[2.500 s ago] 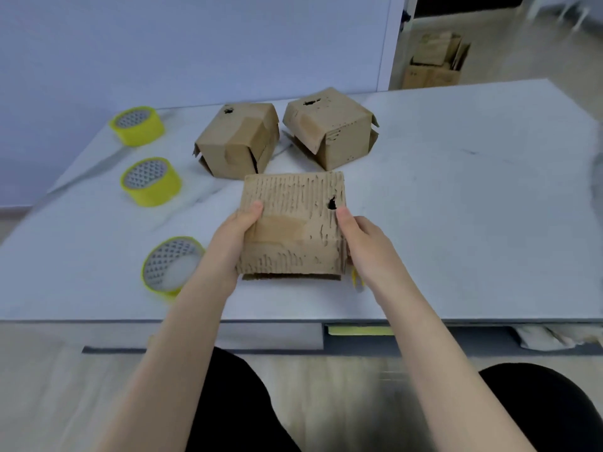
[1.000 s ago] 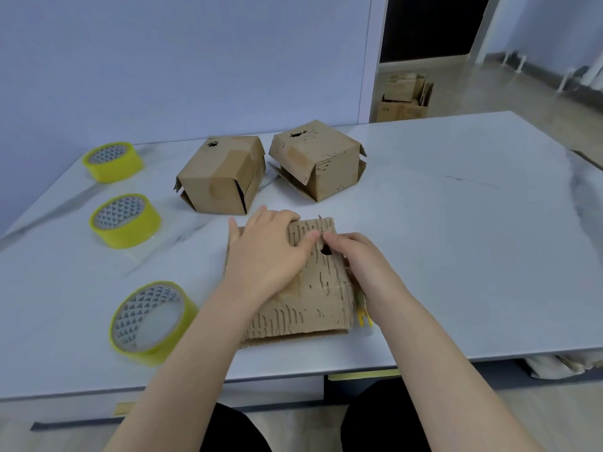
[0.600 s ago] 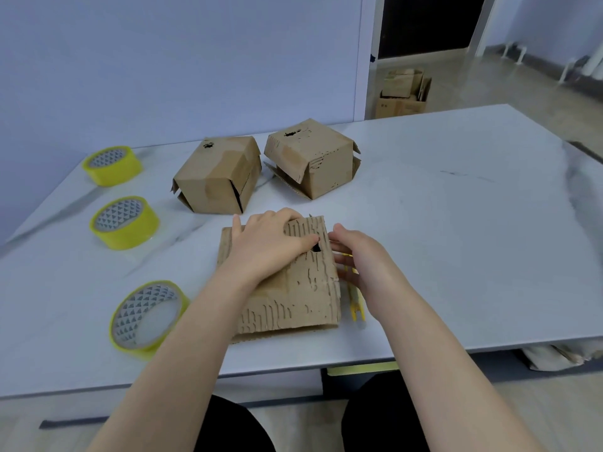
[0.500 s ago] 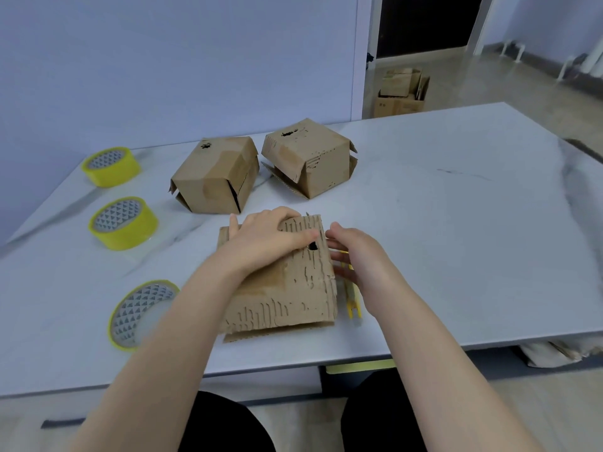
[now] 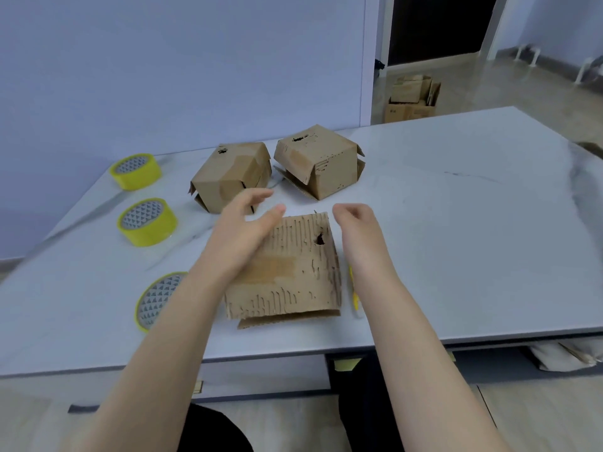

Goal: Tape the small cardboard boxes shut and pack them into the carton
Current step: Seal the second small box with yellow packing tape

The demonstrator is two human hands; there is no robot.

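Note:
A worn small cardboard box (image 5: 293, 272) with a torn hole in its top sits near the table's front edge. My left hand (image 5: 243, 230) hovers over its left part, fingers spread and relaxed, holding nothing. My right hand (image 5: 357, 226) is raised beside the box's right edge, fingers loosely curled and empty. Two more small boxes stand behind: one on the left (image 5: 231, 174), one on the right (image 5: 321, 159), both with loose flaps. Three yellow tape rolls lie at the left: far (image 5: 135, 171), middle (image 5: 146, 221), near (image 5: 156, 300), the near one partly hidden by my left forearm.
A yellow tool (image 5: 354, 293) lies on the white marble table (image 5: 456, 239) just right of the near box, partly hidden by my right forearm. Cardboard cartons (image 5: 411, 99) stand on the floor beyond the table, by a doorway. A wall runs behind the table's left side.
Both hands have lifted off the near box: the left was pressing on its top, the right was touching its right edge. The box stays on the table.

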